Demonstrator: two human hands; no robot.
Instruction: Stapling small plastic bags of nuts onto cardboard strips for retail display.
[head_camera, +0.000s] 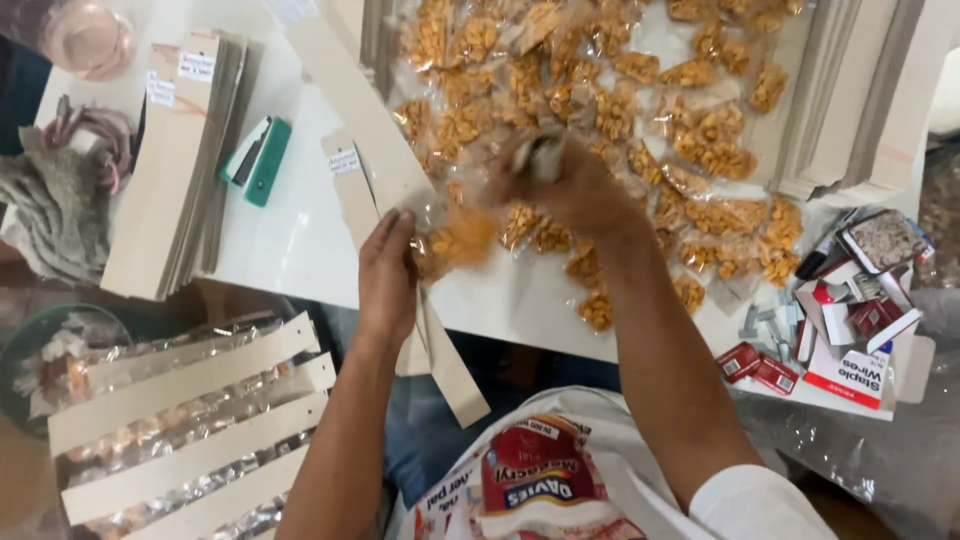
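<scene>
My left hand (387, 272) grips a long beige cardboard strip (372, 140) together with a small clear packet of orange snacks (455, 240) held against it near the table's front edge. My right hand (570, 185) is blurred and closed around a stapler-like grey object (541, 155) above the pile. A heap of several small clear packets of orange snacks (640, 110) covers the white table (300, 235) behind both hands.
A stack of beige cardboard strips (170, 170) and a green stapler (260, 158) lie at left. Red and white boxes of staples (850, 330) sit at right. Finished strips with packets (180, 420) fill a basket at lower left. More cardboard (860, 100) stands upper right.
</scene>
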